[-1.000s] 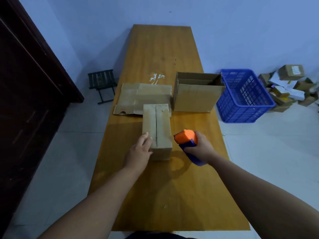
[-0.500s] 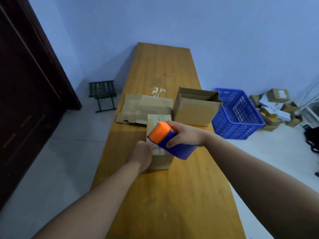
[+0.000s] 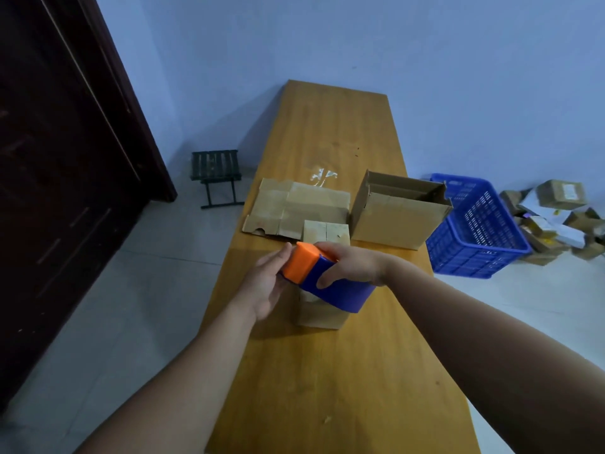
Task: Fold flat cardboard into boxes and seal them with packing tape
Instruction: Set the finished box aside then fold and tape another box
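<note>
Holding the dispenser [image 3: 330, 285] just above the small box [image 3: 322, 311], likely about to tape its seam.
Gripped by the right hand [image 3: 355, 263]; touched at the orange end by the left hand [image 3: 265, 286], fingers straight. Lies under both hands on the bench [image 3: 327, 388], long axis pointing away, right hand nearer. Behind the small box: one open box [image 3: 393, 221], one flat cardboard [image 3: 294, 208].

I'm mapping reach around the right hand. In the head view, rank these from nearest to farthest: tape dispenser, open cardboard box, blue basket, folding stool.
1. Tape dispenser: in the right hand's grip.
2. Open cardboard box: on the table, just beyond the hand.
3. Blue basket: off the table's right side.
4. Folding stool: off the table's left side, farther back.
</note>
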{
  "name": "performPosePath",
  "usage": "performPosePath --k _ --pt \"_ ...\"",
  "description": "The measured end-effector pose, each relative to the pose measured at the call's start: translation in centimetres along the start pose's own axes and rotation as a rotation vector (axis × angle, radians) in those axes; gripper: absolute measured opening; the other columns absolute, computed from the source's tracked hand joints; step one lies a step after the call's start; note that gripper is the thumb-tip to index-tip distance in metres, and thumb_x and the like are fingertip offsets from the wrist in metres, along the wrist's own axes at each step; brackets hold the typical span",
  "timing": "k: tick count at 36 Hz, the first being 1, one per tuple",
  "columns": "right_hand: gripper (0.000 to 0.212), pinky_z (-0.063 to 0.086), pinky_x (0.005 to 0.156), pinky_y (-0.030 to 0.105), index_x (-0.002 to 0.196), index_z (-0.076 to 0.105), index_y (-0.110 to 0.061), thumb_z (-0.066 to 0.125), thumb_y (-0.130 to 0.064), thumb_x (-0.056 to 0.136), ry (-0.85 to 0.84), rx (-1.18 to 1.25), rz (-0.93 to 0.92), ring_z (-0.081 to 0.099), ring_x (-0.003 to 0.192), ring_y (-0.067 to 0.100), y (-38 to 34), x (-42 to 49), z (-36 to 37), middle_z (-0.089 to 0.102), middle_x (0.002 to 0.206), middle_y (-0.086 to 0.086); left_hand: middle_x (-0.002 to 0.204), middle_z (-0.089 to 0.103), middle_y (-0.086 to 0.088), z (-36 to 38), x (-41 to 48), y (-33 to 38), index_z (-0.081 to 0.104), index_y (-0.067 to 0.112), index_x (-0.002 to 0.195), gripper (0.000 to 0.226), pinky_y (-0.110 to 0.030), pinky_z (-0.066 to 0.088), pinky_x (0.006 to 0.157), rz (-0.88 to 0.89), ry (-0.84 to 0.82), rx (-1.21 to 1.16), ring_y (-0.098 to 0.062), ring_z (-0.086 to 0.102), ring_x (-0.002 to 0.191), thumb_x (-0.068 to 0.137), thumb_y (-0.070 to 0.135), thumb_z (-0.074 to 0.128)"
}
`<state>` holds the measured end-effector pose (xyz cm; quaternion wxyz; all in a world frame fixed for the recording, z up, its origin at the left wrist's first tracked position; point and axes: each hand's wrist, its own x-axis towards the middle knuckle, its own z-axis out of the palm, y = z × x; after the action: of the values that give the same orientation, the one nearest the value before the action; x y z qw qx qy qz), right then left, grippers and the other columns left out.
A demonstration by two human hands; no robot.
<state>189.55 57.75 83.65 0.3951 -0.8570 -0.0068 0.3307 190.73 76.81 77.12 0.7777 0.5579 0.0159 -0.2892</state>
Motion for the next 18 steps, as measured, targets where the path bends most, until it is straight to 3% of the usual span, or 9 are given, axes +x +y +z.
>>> performPosePath --k 8,13,18 --pt "0.052 0.051 0.085 0.041 0.127 0.045 -0.030 0.069 -0.018 0.083 -0.024 0.031 -0.003 0.059 0.102 0.024 -0.4 0.5 -0.4 0.059 0.115 0.001 0.104 0.070 -0.014 -0.6 0.4 0.2 0.060 0.011 0.118 0.053 -0.031 0.054 0.074 -0.080 0.003 -0.241 -0.025 0.068 0.097 0.077 0.043 0.067" --pt "0.054 0.050 0.085 0.040 0.129 0.043 -0.032 0.068 -0.018 0.084 -0.069 0.012 0.016 0.057 0.103 0.024 -0.5 0.6 -0.8 0.056 0.118 0.001 0.097 0.072 -0.013 -1.0 0.7 0.4 0.057 0.008 0.121 0.053 -0.029 0.055 0.069 -0.166 -0.049 -0.280 -0.023 0.070 0.088 0.078 0.036 0.069" --pt "0.064 0.051 0.087 0.042 0.136 0.035 -0.036 0.069 -0.018 0.084 -0.085 0.007 -0.002 0.056 0.105 0.024 -0.7 0.7 -1.1 0.053 0.122 0.001 0.100 0.071 -0.015 -0.8 1.2 0.4 0.058 0.010 0.119 0.056 -0.030 0.055 0.069 -0.217 0.043 -0.255 -0.023 0.071 0.089 0.072 0.037 0.069"
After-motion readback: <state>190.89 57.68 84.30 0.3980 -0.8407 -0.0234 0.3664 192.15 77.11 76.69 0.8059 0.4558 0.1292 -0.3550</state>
